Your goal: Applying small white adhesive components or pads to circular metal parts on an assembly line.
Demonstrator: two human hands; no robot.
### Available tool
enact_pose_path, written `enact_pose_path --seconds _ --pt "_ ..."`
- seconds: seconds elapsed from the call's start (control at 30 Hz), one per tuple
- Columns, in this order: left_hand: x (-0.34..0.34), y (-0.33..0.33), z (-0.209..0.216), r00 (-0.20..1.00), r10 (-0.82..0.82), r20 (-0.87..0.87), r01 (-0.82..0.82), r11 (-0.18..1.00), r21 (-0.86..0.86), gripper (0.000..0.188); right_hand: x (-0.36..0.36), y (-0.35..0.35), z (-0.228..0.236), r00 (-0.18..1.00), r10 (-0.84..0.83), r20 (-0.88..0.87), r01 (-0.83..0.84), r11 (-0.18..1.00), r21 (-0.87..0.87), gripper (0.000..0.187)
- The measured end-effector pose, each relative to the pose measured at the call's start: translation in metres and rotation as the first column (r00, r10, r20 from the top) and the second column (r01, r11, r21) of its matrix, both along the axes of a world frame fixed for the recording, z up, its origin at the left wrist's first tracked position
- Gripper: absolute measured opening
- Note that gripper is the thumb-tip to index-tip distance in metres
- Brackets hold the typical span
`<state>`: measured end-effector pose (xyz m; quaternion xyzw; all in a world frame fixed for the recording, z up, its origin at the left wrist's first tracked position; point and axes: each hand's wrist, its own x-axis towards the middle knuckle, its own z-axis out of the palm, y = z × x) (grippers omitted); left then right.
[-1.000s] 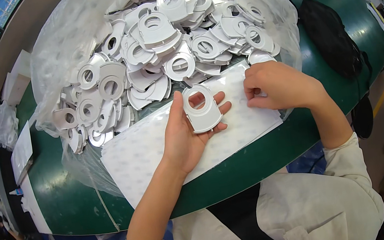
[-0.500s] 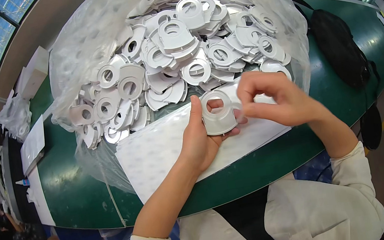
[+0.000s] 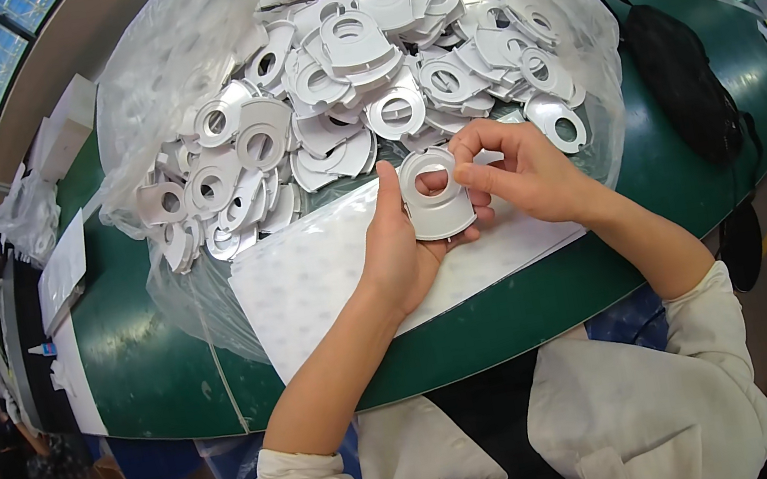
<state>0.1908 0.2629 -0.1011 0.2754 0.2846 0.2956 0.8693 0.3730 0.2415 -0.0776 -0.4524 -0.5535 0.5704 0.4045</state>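
A white plastic part with a large round hole (image 3: 442,219) is held upright over the white sheet (image 3: 309,277). My left hand (image 3: 398,262) grips it from the left, thumb along its edge and fingers behind it. At the part's upper right edge, the thumb and fingertips of my right hand (image 3: 540,175) are closed on the rim. Some of my fingers are hidden behind the part. Beyond my hands, many similar white parts (image 3: 356,46) lie heaped on a clear plastic bag (image 3: 145,87).
A green table (image 3: 156,364) carries all this. To the right lies a black bag (image 3: 677,84) with a strap. At the left are a white box (image 3: 66,130), a crumpled clear bag (image 3: 30,219) and a white flat packet (image 3: 65,277).
My right hand has moved left and slightly up, from beside the part onto its upper right edge. The part and my left hand sit slightly higher in view.
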Motion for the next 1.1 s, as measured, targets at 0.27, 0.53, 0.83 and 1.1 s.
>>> enact_pose_path --seconds 0.27,0.53,0.83,1.1 --pt "0.0003 -0.0013 0.0027 1.000 0.004 -0.029 -0.005 1.000 -0.016 0.067 -0.0008 -0.0012 -0.0008 1.000 -0.004 -0.004 0.004 1.000 0.012 0.009" --pt "0.0007 -0.0011 0.0024 1.000 0.008 -0.025 -0.009 0.999 -0.031 0.065 -0.0005 -0.0014 -0.0001 1.000 0.001 -0.019 -0.001 1.000 0.003 0.008" --pt "-0.0004 -0.0004 -0.0015 1.000 0.002 0.000 -0.002 1.000 -0.029 0.064 -0.0002 -0.0009 -0.0008 1.000 0.012 -0.014 -0.012 1.000 0.015 0.008" --pt "0.0000 -0.0006 0.0007 1.000 -0.004 0.000 0.004 1.000 -0.019 0.064 0.0003 -0.0006 -0.0024 1.000 0.011 -0.021 -0.011 1.000 0.021 0.009"
